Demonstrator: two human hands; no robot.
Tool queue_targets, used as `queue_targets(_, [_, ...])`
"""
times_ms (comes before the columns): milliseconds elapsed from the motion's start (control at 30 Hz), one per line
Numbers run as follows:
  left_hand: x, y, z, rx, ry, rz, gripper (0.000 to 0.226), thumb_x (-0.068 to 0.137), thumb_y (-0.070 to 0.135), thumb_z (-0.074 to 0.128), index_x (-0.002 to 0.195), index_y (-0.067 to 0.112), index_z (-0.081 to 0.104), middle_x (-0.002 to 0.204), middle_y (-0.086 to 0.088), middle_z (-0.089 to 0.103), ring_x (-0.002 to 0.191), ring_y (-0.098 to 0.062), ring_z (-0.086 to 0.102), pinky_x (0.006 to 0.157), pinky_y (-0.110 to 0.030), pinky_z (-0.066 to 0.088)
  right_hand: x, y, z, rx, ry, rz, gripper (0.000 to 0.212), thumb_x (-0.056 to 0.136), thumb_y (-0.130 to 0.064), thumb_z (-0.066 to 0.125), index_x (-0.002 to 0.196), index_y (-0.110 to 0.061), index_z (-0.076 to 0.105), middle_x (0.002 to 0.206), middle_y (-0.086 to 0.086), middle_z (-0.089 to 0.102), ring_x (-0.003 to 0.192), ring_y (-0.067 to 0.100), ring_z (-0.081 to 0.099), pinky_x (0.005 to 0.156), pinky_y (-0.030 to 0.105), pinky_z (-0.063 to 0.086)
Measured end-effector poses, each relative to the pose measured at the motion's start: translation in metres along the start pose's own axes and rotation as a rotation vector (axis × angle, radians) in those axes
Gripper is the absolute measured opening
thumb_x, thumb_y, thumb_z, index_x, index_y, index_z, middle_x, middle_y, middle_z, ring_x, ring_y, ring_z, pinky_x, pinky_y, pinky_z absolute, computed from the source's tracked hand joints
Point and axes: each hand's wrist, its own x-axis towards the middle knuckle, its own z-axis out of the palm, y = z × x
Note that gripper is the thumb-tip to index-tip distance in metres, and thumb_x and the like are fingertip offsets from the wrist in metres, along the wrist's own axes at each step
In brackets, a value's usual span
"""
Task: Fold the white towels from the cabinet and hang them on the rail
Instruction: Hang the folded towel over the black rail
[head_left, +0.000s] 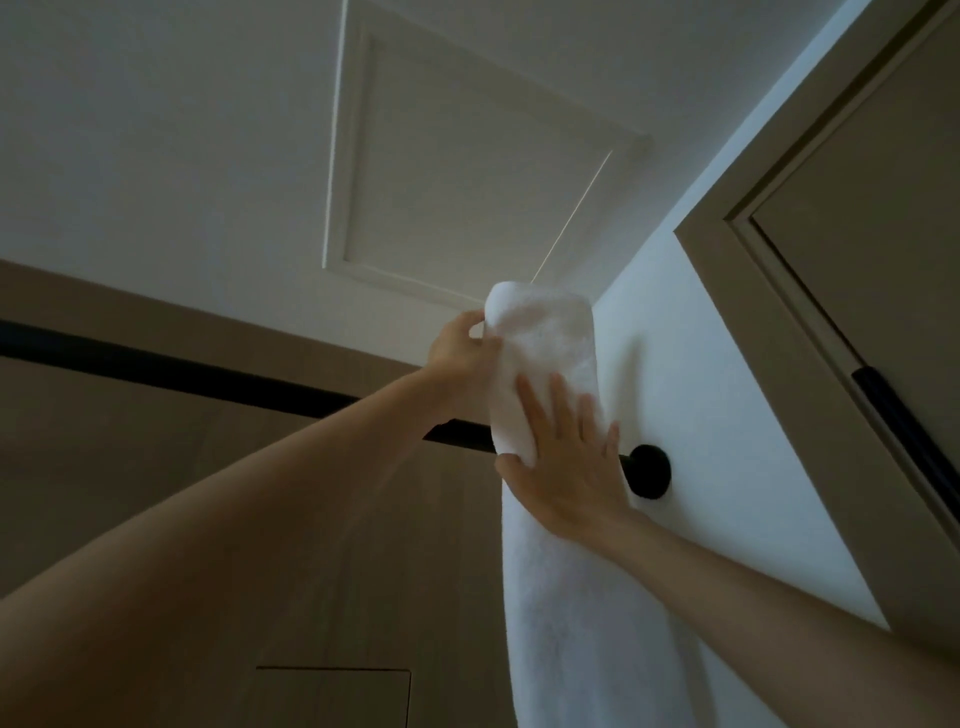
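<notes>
A folded white towel (545, 343) is raised above the black rail (208, 371), near the rail's right end. Its long lower part hangs down in front of the rail. My left hand (460, 348) pinches the towel's upper left edge between thumb and fingers. My right hand (566, 462) lies flat on the towel's front with spread, straight fingers, just where the cloth crosses the rail. The rail runs from the left edge to a round black wall mount (648, 470). Whether the towel rests on the rail is hidden by the cloth and my hands.
A white wall (701, 389) holds the rail mount on the right. Beige wood panelling (156, 493) lies behind the rail, with a small panel door (332, 696) low down. A door frame with a dark handle (893, 415) stands at far right. A ceiling hatch (467, 171) is overhead.
</notes>
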Motion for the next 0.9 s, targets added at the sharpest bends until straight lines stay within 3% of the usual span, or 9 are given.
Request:
queue_targets(133, [-0.039, -0.026, -0.013, 0.505, 0.168, 0.483, 0.044, 0.093, 0.004, 0.048, 0.134, 0.019, 0.046, 0.133, 0.000, 0.049, 0.111, -0.016, 0.053, 0.087, -0.031, 0.050, 0.006, 0.004, 0.006, 0.052, 0.039, -0.032, 0.077, 0.078, -0.068, 0.011, 0.150, -0.041, 0.011, 0.159, -0.002, 0.019, 0.145, 0.032, 0.016, 0.118, 0.056, 0.003])
queue_targets(267, [-0.089, -0.070, -0.031, 0.628, 0.186, 0.934, 0.018, 0.085, 0.001, 0.049, 0.097, 0.011, 0.056, 0.100, 0.002, 0.052, 0.086, -0.013, 0.047, 0.069, -0.023, 0.041, 0.012, 0.005, 0.002, 0.061, 0.067, -0.126, 0.070, 0.078, -0.080, 0.016, 0.140, -0.051, 0.027, 0.138, -0.003, 0.050, 0.123, 0.031, 0.048, 0.110, 0.056, 0.025])
queue_targets(333, [-0.104, -0.100, -0.034, 0.625, 0.103, 0.881, 0.009, 0.089, 0.015, 0.045, 0.092, 0.016, 0.053, 0.096, 0.007, 0.050, 0.082, -0.009, 0.047, 0.067, -0.021, 0.041, 0.017, 0.008, 0.002, 0.129, 0.066, -0.200, 0.064, 0.076, -0.083, 0.021, 0.132, -0.055, 0.033, 0.125, -0.010, 0.058, 0.112, 0.025, 0.056, 0.100, 0.053, 0.037])
queue_targets(433, [-0.109, -0.130, -0.025, 0.550, 0.106, 0.528, 0.013, 0.090, 0.035, 0.048, 0.099, 0.026, 0.048, 0.100, 0.015, 0.045, 0.086, -0.005, 0.050, 0.070, -0.018, 0.046, 0.022, 0.014, 0.007, 0.156, 0.117, -0.216, 0.054, 0.081, -0.077, 0.032, 0.126, -0.049, 0.046, 0.111, -0.016, 0.061, 0.102, 0.016, 0.058, 0.092, 0.044, 0.043])
queue_targets(500, [-0.098, -0.139, -0.019, 0.444, 0.113, 0.309, 0.037, 0.086, 0.042, 0.057, 0.117, 0.025, 0.046, 0.114, 0.012, 0.042, 0.101, -0.005, 0.046, 0.082, -0.022, 0.047, 0.024, 0.016, 0.010, 0.168, 0.147, -0.202, 0.055, 0.079, -0.077, 0.034, 0.123, -0.047, 0.049, 0.103, -0.016, 0.060, 0.099, 0.016, 0.057, 0.090, 0.040, 0.042])
queue_targets(600, [-0.080, -0.135, -0.010, 0.293, 0.033, 0.235, 0.070, 0.078, 0.049, 0.068, 0.137, 0.029, 0.035, 0.128, 0.010, 0.042, 0.117, -0.007, 0.043, 0.095, -0.031, 0.045, 0.023, 0.016, 0.009, 0.198, 0.150, -0.207, 0.050, 0.081, -0.073, 0.040, 0.123, -0.047, 0.050, 0.101, -0.017, 0.059, 0.099, 0.016, 0.056, 0.090, 0.039, 0.040])
queue_targets(700, [-0.070, -0.120, 0.000, 0.091, -0.045, 0.124, 0.055, 0.080, 0.033, 0.075, 0.124, 0.027, 0.043, 0.109, 0.011, 0.057, 0.099, -0.007, 0.059, 0.086, -0.032, 0.053, 0.025, 0.018, 0.008, 0.213, 0.129, -0.206, 0.050, 0.080, -0.072, 0.041, 0.123, -0.048, 0.050, 0.105, -0.016, 0.061, 0.101, 0.017, 0.056, 0.091, 0.039, 0.040])
queue_targets(800, [-0.067, -0.116, 0.005, 0.221, 0.030, 0.021, 0.040, 0.082, 0.032, 0.073, 0.116, 0.023, 0.054, 0.098, 0.011, 0.061, 0.092, -0.010, 0.062, 0.073, -0.022, 0.046, 0.024, 0.018, 0.009, 0.223, 0.103, -0.192, 0.051, 0.080, -0.072, 0.037, 0.125, -0.050, 0.047, 0.112, -0.017, 0.059, 0.108, 0.017, 0.053, 0.095, 0.040, 0.036])
queue_targets(900, [-0.079, -0.121, 0.009, 0.159, 0.052, -0.016, 0.033, 0.080, 0.032, 0.075, 0.107, 0.021, 0.059, 0.098, 0.007, 0.066, 0.089, -0.010, 0.064, 0.069, -0.021, 0.050, 0.012, 0.020, 0.012, 0.231, 0.091, -0.205, 0.061, 0.079, -0.075, 0.030, 0.137, -0.058, 0.027, 0.137, -0.020, 0.046, 0.128, 0.014, 0.041, 0.112, 0.048, 0.022])
